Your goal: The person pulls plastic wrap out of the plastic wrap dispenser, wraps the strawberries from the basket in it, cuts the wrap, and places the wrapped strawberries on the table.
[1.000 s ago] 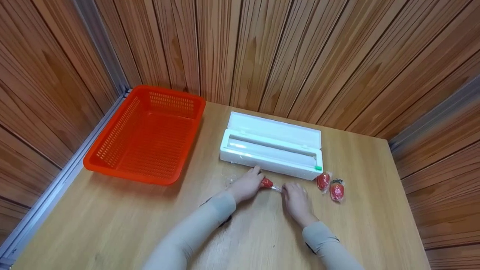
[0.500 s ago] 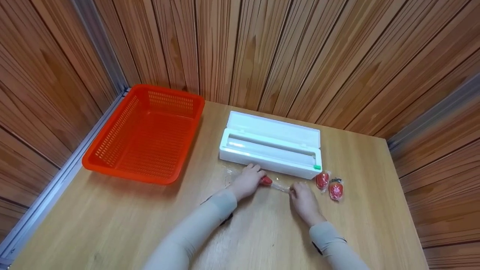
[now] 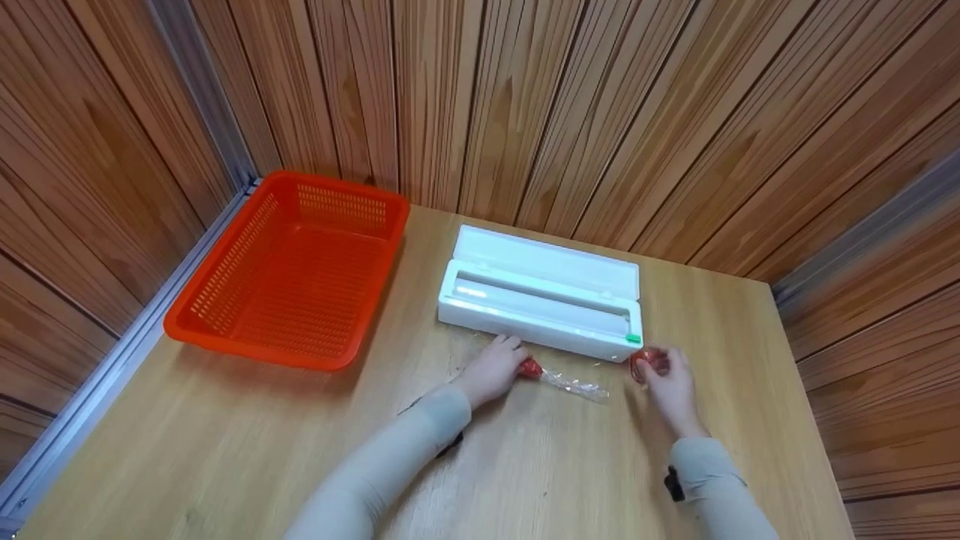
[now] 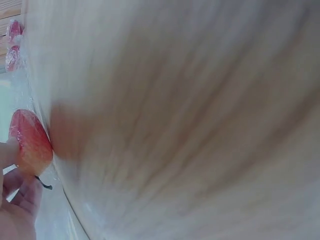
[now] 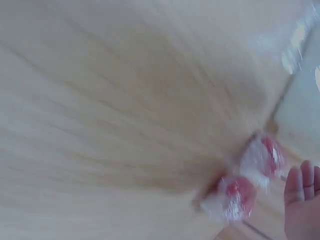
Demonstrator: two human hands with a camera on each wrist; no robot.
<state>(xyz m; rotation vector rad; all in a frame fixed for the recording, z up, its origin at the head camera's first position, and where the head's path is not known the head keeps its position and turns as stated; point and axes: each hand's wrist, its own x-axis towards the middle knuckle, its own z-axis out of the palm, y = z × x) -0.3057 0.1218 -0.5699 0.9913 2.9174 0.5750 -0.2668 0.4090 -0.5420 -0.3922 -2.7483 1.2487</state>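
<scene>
My left hand [image 3: 491,367] grips a red-and-yellow fruit [image 4: 31,137] with a dark stem, low over the table. Thumb and fingers lie around its stem end in the left wrist view. Clear plastic film [image 3: 574,384] trails rightward from the fruit, its far end loose. At the right, my right hand [image 3: 671,386] is beside two red fruits wrapped in film, a nearer one [image 5: 237,197] and a farther one [image 5: 272,155]. Its fingers look straight and just behind them in the right wrist view. In the head view the hand partly hides these fruits.
A white film dispenser box [image 3: 540,326] stands behind the hands with its lid raised and a roll inside. At the left, an orange-red plastic basket [image 3: 352,352] sits near the wall. Wood-look panels [image 3: 510,112] border the table [image 3: 540,480] at the back and sides.
My right hand has let go of the film's end and moved right to the two wrapped fruits. The film now lies stretched out. My left hand stays on its fruit.
</scene>
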